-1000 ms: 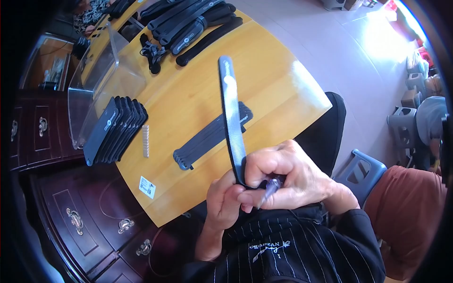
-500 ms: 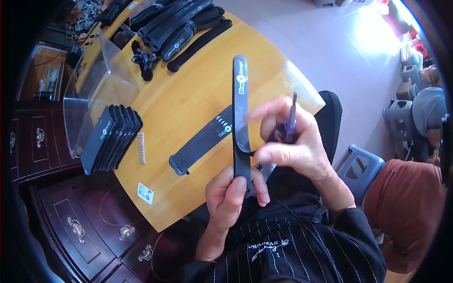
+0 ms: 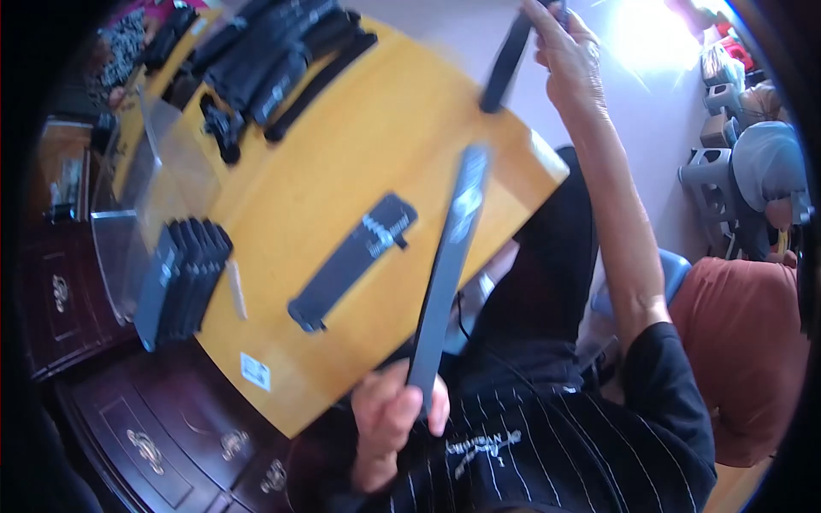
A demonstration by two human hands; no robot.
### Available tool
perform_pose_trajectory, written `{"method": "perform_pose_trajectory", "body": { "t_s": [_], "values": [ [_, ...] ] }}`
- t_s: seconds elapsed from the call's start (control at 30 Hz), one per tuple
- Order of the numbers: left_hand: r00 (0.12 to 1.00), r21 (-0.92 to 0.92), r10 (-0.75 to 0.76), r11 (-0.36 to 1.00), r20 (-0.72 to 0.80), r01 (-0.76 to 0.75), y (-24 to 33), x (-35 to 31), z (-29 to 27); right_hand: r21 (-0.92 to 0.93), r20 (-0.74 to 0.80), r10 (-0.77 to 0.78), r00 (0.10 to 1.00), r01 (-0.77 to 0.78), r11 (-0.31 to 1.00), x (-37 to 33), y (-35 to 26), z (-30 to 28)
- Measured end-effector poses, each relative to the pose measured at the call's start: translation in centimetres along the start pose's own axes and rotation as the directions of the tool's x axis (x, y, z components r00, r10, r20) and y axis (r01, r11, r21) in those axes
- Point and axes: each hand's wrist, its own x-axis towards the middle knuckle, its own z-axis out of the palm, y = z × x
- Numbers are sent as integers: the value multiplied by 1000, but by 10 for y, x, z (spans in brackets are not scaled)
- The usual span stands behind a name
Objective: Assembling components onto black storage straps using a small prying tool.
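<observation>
In front of my body, my left hand (image 3: 395,410) grips the lower end of a long dark grey strap (image 3: 449,248) with pale lettering near its top. The strap stands up at a slant over the table. My right arm reaches far out to the upper right. There my right hand (image 3: 569,56) pinches a narrow black strap (image 3: 510,64), whose free end hangs over the table's far right edge. Part of that hand is cut off by the picture's top edge. On the table lies a flat bundle of dark straps (image 3: 351,261), with a row of pale marks.
The yellow wooden table (image 3: 265,222) bears a row of similar strap bundles (image 3: 184,282) at its left, beside a clear plastic box (image 3: 128,239). A heap of black straps (image 3: 274,60) lies at the back. Dark drawers (image 3: 162,427) stand at lower left, plastic stools (image 3: 714,184) at right.
My right hand has left the strap in my left hand and swung up and right, carrying a black strap. My left hand has dropped slightly, its strap now leaning right. The view has shifted.
</observation>
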Motion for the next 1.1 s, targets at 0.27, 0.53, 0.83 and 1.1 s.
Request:
{"method": "perform_pose_trajectory", "body": {
  "t_s": [0.27, 0.53, 0.83, 1.1],
  "values": [
    [969, -34, 200, 978, -143, -207, -19, -24, -16, -649, 228, -799, 557, 698, 302, 32, 26, -2],
    [879, 88, 308, 951, -364, -297, -20, -20, -31, -433, 732, -329, 597, 780, 452, -68, 41, 95],
    [798, 178, 405, 914, -446, -365, -26, -22, -54, -500, 724, -203, 660, 704, 505, -90, 38, 132],
    [767, -38, 308, 917, -563, -397, -26, -21, -58, -405, 819, -124, 559, 719, 565, -84, 11, 118]
  ]
}}
